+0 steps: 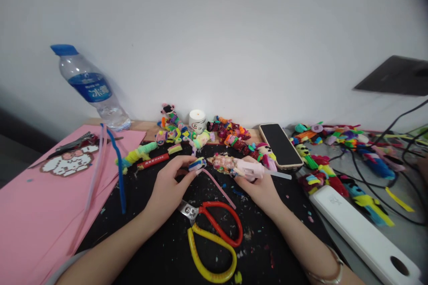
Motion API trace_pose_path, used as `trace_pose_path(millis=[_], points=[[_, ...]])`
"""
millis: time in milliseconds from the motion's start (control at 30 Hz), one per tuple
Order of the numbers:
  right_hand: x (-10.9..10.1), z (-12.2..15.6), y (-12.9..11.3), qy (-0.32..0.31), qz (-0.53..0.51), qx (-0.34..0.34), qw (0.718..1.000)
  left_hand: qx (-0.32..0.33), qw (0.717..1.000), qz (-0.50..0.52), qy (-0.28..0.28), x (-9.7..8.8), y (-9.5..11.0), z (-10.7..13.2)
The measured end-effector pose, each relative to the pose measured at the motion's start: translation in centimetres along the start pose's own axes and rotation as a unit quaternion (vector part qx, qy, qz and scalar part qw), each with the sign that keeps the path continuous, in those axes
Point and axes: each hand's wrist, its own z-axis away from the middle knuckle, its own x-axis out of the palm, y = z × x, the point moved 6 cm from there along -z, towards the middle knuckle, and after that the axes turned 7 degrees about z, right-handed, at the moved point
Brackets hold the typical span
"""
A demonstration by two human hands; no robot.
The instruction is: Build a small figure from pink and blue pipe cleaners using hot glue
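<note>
- The left hand (169, 185), at the centre of the frame, pinches one small blue-and-yellow pipe-cleaner bundle (197, 164) between thumb and fingertips, just above the black table (160, 256).
- The right hand (260, 186) is closed round one pink tool (245, 169), possibly a glue gun. A clear stick juts from its right end.
- One pink pipe cleaner (219, 188) trails between the two hands.
- One pair of scissors (214, 236), with one red and one yellow handle, lies below the hands.
- One water bottle (90, 89) stands upper left.
- One phone (280, 144) lies right of centre.
</note>
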Motion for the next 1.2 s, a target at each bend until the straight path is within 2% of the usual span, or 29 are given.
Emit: trace_pose_path(millis=[667,1200], points=[[0.27,0.06,-0.01,-0.005,-0.010,0.008,1.000,-0.005,1.000,-0.003,-0.019,0.21,0.16,0.20],[-0.05,0.09,-0.02,0.033,0.008,0.009,0.999,0.004,1.000,-0.007,-0.009,0.07,0.43,0.23]])
